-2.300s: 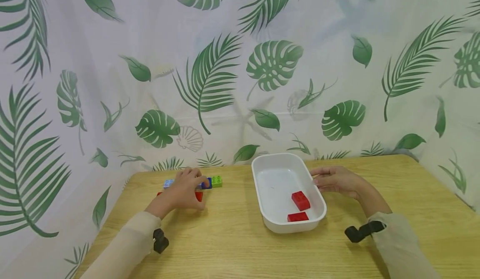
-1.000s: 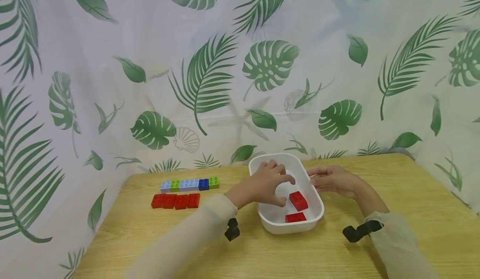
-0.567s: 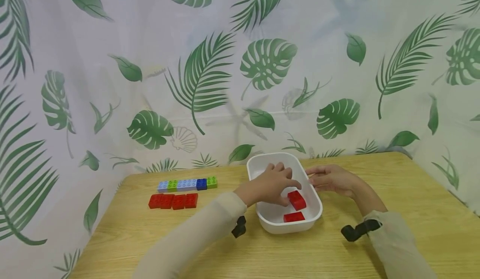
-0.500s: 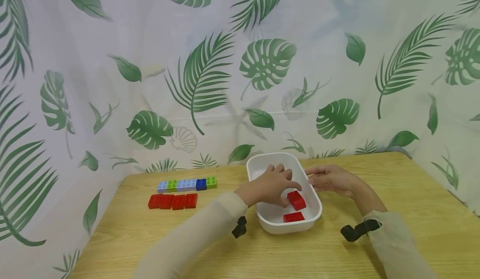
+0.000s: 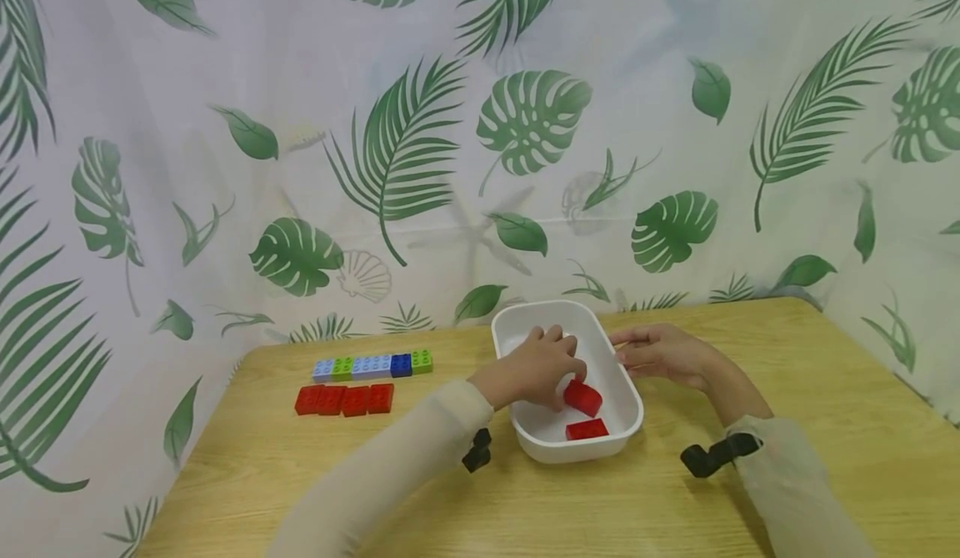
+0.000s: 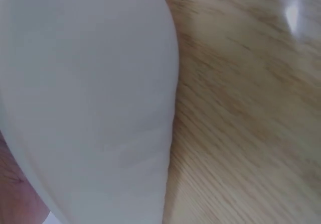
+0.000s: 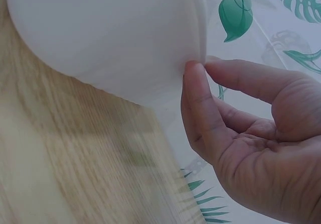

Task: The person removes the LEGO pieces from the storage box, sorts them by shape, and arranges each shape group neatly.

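Observation:
My left hand (image 5: 536,368) reaches into a white plastic tray (image 5: 501,333) and pinches a red toy building brick (image 5: 582,398), which is tilted between thumb and fingers. A second red brick (image 5: 587,429) lies near the tray's front end. At the tray's right side, my right hand (image 5: 667,354) holds the rim with its fingertips. The right wrist view has this hand (image 7: 251,128) with thumb and finger together at the rim of the tray (image 7: 110,38). In the left wrist view the tray's outer wall (image 6: 95,103) covers most of the picture and hides the bricks.
Left of the tray, a row of light blue, green and dark blue bricks (image 5: 372,365) lies on the wooden table (image 5: 420,491). In front of it is a row of red bricks (image 5: 343,399). A leaf-patterned curtain (image 5: 450,149) hangs behind the table.
The left hand moved from the brick rows into the tray. Its fingers have closed on the farther red brick, which has tipped and shifted slightly left. The right hand stays at the rim.

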A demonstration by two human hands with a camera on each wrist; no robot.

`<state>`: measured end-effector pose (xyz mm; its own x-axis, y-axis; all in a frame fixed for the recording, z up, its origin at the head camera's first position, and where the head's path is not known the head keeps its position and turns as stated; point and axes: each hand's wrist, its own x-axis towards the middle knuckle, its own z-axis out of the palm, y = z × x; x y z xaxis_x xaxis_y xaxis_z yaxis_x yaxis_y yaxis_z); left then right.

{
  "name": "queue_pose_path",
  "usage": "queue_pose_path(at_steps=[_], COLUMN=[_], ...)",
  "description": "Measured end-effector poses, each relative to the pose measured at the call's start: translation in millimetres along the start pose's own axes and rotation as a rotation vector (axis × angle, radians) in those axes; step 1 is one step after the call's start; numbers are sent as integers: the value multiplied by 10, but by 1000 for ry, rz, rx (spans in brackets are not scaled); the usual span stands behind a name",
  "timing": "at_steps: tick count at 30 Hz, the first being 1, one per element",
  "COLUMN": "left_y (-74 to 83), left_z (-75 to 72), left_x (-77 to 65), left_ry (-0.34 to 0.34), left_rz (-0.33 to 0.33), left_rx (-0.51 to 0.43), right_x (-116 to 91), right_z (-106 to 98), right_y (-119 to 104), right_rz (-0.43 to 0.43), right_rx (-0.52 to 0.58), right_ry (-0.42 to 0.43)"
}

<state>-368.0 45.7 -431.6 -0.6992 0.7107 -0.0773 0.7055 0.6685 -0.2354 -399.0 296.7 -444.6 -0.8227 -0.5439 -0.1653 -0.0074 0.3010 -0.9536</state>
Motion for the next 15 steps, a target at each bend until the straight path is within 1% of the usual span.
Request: queue_pose_path(at_steps=[4,9,12,15], left_y=[-28,-47,-52,-63], left_z=[-10,11,28,25], left_x=[-35,-63,-81,-112], left_ry=[5,19,43,88], left_rz=[-16,-22,-21,-16], left_rx=[-41,-44,-37,-32], right_x=[5,7,6,0], right_z=[-6,-7,-14,-15], right_y=[-12,-13,-1,3], right_rz=[4,1,-3,-7], right_rx=[-7,-9,-11,-10], right_ry=[8,3,-4,-8])
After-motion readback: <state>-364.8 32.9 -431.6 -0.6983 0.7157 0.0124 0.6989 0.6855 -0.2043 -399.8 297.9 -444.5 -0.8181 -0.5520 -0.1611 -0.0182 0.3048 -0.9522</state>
